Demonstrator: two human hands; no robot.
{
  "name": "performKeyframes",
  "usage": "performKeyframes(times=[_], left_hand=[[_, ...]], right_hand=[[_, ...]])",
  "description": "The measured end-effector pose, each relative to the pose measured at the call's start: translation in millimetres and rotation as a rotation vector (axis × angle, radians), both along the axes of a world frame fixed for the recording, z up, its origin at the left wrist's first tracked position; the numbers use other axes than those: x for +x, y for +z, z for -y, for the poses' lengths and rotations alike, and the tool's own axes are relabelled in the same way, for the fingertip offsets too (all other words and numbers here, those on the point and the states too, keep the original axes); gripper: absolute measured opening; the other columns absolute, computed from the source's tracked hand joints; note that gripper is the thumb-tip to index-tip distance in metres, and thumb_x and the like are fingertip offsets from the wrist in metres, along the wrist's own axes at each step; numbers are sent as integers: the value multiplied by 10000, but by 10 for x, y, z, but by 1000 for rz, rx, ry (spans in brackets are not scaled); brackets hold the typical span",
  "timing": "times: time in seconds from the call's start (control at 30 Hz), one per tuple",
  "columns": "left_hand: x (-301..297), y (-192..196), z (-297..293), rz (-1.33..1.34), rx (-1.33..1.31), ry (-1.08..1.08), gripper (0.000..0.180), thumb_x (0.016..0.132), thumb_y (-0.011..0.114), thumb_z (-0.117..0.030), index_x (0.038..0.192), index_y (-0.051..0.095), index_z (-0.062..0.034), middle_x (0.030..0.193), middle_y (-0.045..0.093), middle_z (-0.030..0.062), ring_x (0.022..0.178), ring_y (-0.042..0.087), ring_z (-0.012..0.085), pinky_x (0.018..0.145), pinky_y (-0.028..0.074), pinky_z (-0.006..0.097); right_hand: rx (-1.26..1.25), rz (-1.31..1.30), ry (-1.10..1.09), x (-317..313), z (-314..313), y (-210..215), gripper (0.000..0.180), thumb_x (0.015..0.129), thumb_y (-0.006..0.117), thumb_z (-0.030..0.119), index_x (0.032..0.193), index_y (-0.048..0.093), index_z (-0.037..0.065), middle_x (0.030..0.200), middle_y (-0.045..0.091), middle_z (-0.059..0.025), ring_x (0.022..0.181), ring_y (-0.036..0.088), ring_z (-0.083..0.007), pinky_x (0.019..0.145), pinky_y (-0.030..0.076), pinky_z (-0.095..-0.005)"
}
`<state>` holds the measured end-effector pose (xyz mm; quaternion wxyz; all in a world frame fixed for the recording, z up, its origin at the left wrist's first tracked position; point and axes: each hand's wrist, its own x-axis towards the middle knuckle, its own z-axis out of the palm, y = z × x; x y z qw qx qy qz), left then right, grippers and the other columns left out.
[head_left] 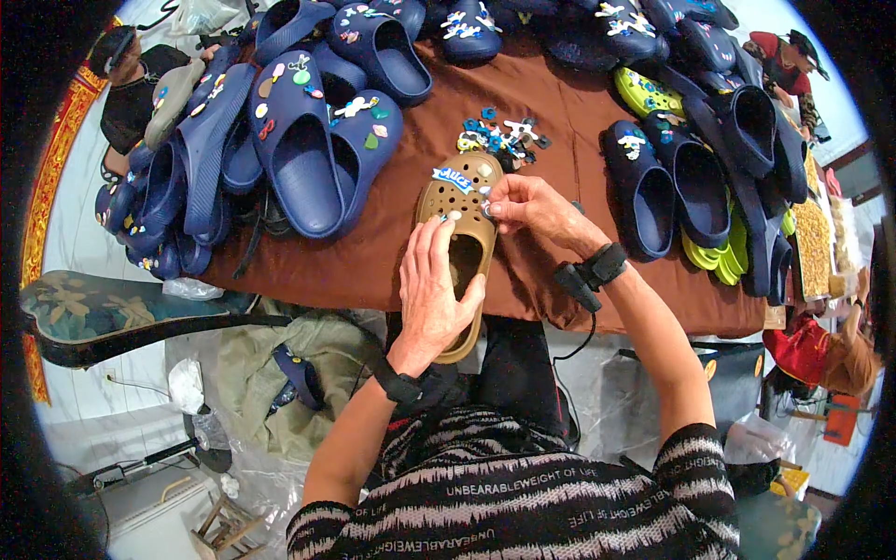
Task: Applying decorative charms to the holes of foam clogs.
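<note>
- While the tan clog (pixel 430 200) is steadied by the left hand (pixel 432 291), its toe is held over the near edge of the table (pixel 549 286) and its heel juts out past that edge; whether any weight is borne by the cloth cannot be told.
- The clog is clamped in the left hand around its opening, the fingers laid together across the upper and the thumb pressed to the right rim.
- At the right side of the holed upper, the thumb and forefinger of the right hand (pixel 541 217) are pinched together on what seems to be a small pale charm (pixel 488 211).
- Nearer the toe, a blue-and-white lettered charm (pixel 453 179) is seated across the holes.
- The pile of charms (pixel 509 138) is heaped just beyond the toe, farther in from the near edge.
- Toward the table's left and right edges, blue clogs (pixel 301 191) are crowded.
- For a sound fit, the stem is best lined up squarely with its hole and pushed with even thumb pressure.
- If the upper gives, it is best backed from inside by a finger.
- Care is advised that neighbouring charms are not knocked loose by the left fingertips.
</note>
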<state>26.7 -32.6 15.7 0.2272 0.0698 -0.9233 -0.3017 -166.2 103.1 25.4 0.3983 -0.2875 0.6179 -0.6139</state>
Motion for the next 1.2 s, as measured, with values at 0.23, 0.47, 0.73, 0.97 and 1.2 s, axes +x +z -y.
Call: performKeyframes(times=[0.23, 0.47, 0.73, 0.97, 1.2], left_hand=[[2, -12, 6, 6, 2, 4, 849, 772, 753, -152, 1484, 306, -29, 1488, 364, 219, 1406, 331, 408, 1168, 282, 502], [-7, -10, 7, 22, 14, 10, 851, 771, 752, -170, 1483, 309, -29, 1498, 353, 214, 1415, 314, 409, 1171, 277, 505], [-7, -14, 4, 54, -7, 21, 854, 769, 759, -195, 1487, 324, -40, 1512, 330, 215, 1433, 266, 427, 1180, 259, 515], [-9, -12, -3, 96, -20, 7, 802, 780, 735, -203, 1478, 359, -77, 1527, 327, 191, 1451, 229, 427, 1179, 248, 536], [17, -18, 23, 121, -25, 4, 752, 810, 706, -204, 1470, 370, -71, 1527, 325, 201, 1443, 244, 432, 1176, 249, 531]], right_hand=[[132, -194, 44, -63, 56, 14, 149, 940, 694, 166, 894, 633, 38, 807, 642, 3, 720, 585, -91, 656, 500, -255], [568, -280, 199, -225, 171, 236, 317, 935, 713, 334, 861, 632, 37, 704, 622, -14, 638, 641, -119, 552, 515, -263], [825, -515, 260, -128, 380, 320, 444, 895, 718, 432, 798, 642, 5, 627, 640, -54, 566, 670, -167, 512, 533, -299], [802, -1311, 192, 10, 570, 41, 377, 818, 742, 417, 881, 745, 45, 849, 739, -173, 787, 741, -308, 637, 580, -417], [789, -1061, 183, 16, 559, 185, 286, 838, 721, 320, 844, 735, 34, 737, 717, -152, 685, 722, -288, 572, 558, -406]])
